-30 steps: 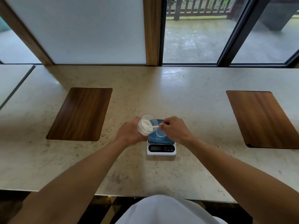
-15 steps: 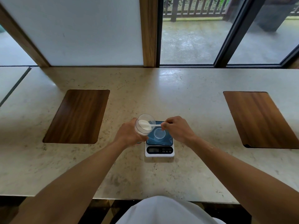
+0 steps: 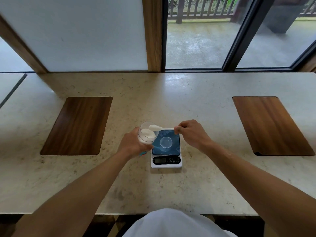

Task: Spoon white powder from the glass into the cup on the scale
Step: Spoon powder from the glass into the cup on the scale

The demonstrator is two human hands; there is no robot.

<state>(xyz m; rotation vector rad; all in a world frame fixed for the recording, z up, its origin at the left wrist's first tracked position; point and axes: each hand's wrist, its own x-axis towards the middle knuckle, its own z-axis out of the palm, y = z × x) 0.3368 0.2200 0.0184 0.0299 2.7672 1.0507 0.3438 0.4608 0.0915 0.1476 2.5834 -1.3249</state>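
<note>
My left hand point(image 3: 131, 144) holds a clear glass point(image 3: 147, 133) tilted toward the right, with white powder lying inside it. My right hand point(image 3: 191, 134) pinches the handle of a white spoon point(image 3: 159, 128). The spoon lies level, its bowl over the mouth of the glass. A small clear cup point(image 3: 165, 142) stands on the blue plate of a white kitchen scale point(image 3: 166, 161), just right of the glass and below the spoon handle. The cup looks empty.
The scale sits mid-counter on a pale stone top point(image 3: 171, 100). Two wooden inlay panels lie flush in it, one at left point(image 3: 77, 125) and one at right point(image 3: 271, 125). Windows and a wooden post stand behind. The counter's front edge is close to my body.
The spoon has risen out of the glass and its bowl now sits at the rim. My right hand moved up and slightly right, uncovering the cup.
</note>
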